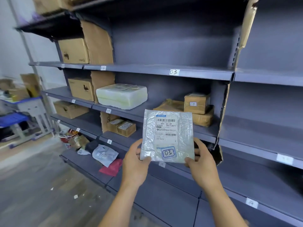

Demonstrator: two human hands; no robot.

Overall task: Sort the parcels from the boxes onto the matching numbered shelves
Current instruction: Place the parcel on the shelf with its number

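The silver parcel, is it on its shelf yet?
Not yet: left hand and right hand hold the silver parcel up by its bottom corners.

head cam, wide-angle | faces forward and down, oblique to shelving | near on right, receding leftward

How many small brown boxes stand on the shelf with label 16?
2: left box and right box, side by side beside the cardboard divider; the held parcel may hide more.

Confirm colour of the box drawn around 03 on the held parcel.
Blue ink frame on the silvery-white parcel. Head view shows it clearly.
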